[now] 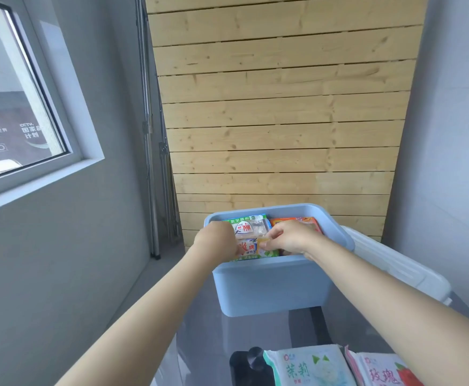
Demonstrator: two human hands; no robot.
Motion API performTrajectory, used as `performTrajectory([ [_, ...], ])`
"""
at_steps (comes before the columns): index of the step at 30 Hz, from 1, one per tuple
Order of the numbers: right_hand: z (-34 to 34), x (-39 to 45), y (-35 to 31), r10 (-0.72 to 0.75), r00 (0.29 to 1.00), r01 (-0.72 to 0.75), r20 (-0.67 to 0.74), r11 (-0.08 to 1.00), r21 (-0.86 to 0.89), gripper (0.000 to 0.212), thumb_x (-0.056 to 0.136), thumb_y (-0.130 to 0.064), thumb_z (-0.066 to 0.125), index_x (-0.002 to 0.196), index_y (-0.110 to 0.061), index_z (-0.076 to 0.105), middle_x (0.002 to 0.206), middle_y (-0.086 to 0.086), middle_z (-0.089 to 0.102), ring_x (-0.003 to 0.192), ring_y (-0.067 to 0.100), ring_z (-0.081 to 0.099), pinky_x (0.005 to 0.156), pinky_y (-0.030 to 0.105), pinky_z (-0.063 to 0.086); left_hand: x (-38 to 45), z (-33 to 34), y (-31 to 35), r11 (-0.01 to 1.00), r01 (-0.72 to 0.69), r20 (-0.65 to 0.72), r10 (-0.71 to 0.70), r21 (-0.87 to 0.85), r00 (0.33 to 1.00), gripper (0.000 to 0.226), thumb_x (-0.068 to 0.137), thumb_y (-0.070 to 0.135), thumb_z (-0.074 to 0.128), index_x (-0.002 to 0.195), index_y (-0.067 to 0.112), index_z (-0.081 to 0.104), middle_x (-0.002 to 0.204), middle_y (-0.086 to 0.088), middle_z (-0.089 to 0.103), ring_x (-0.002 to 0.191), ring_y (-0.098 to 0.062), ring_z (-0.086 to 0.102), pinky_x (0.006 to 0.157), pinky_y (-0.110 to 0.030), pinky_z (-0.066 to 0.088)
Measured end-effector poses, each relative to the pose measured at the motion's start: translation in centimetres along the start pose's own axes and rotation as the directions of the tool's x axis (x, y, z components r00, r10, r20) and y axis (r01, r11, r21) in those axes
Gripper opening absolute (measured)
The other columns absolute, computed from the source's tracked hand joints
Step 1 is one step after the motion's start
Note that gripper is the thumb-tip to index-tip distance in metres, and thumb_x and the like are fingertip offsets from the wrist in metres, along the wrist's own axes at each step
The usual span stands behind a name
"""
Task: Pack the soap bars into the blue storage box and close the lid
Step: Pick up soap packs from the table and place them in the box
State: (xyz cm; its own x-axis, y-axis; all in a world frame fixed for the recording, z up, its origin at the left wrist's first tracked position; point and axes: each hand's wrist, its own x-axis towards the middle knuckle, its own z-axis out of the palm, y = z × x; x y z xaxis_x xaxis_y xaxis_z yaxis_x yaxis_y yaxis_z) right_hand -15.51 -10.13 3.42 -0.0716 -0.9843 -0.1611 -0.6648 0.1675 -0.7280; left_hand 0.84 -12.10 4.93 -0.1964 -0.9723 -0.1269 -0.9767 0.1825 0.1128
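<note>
Both hands, left (218,240) and right (291,237), reach into the box (272,285), fingers curled on a soap (251,246); fingertips hidden among packets.

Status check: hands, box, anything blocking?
Left hand and right hand both in blue box, gripping soap packs. Lid off, at right. Two packs still on table. Nothing blocking.

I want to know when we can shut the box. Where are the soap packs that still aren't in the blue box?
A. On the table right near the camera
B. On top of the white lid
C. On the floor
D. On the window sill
A: the green jasmine pack and the red rose pack lie on the table, nearer than the blue box.
</note>
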Motion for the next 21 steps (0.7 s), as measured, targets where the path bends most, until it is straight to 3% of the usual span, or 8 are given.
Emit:
performTrajectory([
  [3,-0.1,0.5,0.5,-0.014,1.0,0.014,-0.003,1.0,0.012,0.031,0.074,-0.035,0.076,0.091,-0.009,0.074,0.082,0.004,0.062,0.079,0.014,0.049,0.071,0.026,0.036,0.4,0.6,0.4,0.999,-0.007,-0.109,0.003,-0.041,0.994,0.021,0.091,0.028,0.055,0.088,0.009,0.063,0.084,-0.006,0.058,0.08,-0.022,0.048,0.068,-0.029,0.04],
  [5,0.0,0.6,0.7,-0.02,1.0,0.02,-0.009,1.0,0.006,0.031,0.073,-0.037,0.076,0.091,-0.012,0.076,0.083,0.008,0.068,0.079,0.014,0.05,0.072,0.025,0.035,0.4,0.7,0.5,1.0,-0.001,-0.145,0.003,0.016,0.989,0.028,0.091,0.038,0.055,0.098,0.012,0.065,0.111,-0.009,0.062,0.099,-0.024,0.05,0.072,-0.029,0.04],
  [7,0.1,0.7,0.9,-0.025,1.0,0.025,0.001,1.0,-0.018,0.033,0.074,-0.039,0.075,0.093,-0.011,0.076,0.081,0.005,0.064,0.077,0.014,0.049,0.071,0.025,0.033,0.8,0.8,0.0,0.995,0.018,-0.143,-0.004,0.099,0.99,0.044,0.086,0.055,0.054,0.099,0.016,0.066,0.118,-0.005,0.057,0.122,-0.025,0.038,0.079,-0.028,0.038],
  [9,0.1,0.7,0.8,-0.032,0.999,0.032,0.0,0.998,-0.057,0.036,0.078,-0.04,0.071,0.096,-0.01,0.074,0.084,0.009,0.065,0.077,0.014,0.048,0.07,0.025,0.032,1.4,1.0,-0.9,0.998,0.017,-0.091,-0.012,0.056,0.996,0.053,0.08,0.066,0.053,0.107,0.023,0.07,0.112,-0.002,0.061,0.121,-0.023,0.036,0.086,-0.028,0.038],
  [13,0.3,0.3,0.7,-0.037,0.999,0.036,-0.003,0.994,-0.105,0.036,0.082,-0.041,0.067,0.102,-0.012,0.073,0.112,0.011,0.07,0.095,0.022,0.063,0.078,0.028,0.043,1.3,1.9,-2.0,0.997,0.016,-0.117,-0.025,-0.078,0.993,0.048,0.077,0.069,0.055,0.109,0.038,0.071,0.105,-0.001,0.065,0.114,-0.024,0.038,0.094,-0.032,0.042],
  [16,0.4,-0.3,0.7,-0.042,0.999,0.038,-0.022,0.989,-0.142,0.039,0.082,-0.044,0.064,0.107,-0.015,0.07,0.094,0.005,0.071,0.084,0.018,0.062,0.074,0.028,0.045,0.5,2.0,-1.7,0.99,0.005,-0.172,-0.03,-0.143,0.985,0.045,0.079,0.063,0.057,0.113,0.037,0.07,0.109,-0.001,0.064,0.114,-0.026,0.039,0.093,-0.031,0.04],
  [19,0.5,-1.6,0.9,-0.093,0.976,0.059,-0.196,0.983,-0.173,0.044,0.084,-0.047,0.06,0.121,-0.023,0.061,0.109,0.0,0.07,0.101,0.019,0.064,0.087,0.032,0.049,-1.4,2.3,-1.0,0.921,-0.073,-0.306,-0.052,-0.383,0.951,0.037,0.086,0.051,0.058,0.116,0.031,0.069,0.121,-0.002,0.059,0.117,-0.026,0.041,0.096,-0.031,0.033],
  [21,0.4,-3.6,1.3,-0.169,0.919,0.149,-0.358,0.985,-0.082,0.036,0.086,-0.037,0.06,0.119,-0.023,0.061,0.109,-0.001,0.07,0.101,0.017,0.064,0.087,0.032,0.05,-3.4,2.8,-0.1,0.869,-0.184,-0.418,-0.028,-0.458,0.908,0.028,0.089,0.041,0.058,0.11,0.027,0.071,0.119,0.001,0.06,0.115,-0.024,0.044,0.093,-0.029,0.032],
])
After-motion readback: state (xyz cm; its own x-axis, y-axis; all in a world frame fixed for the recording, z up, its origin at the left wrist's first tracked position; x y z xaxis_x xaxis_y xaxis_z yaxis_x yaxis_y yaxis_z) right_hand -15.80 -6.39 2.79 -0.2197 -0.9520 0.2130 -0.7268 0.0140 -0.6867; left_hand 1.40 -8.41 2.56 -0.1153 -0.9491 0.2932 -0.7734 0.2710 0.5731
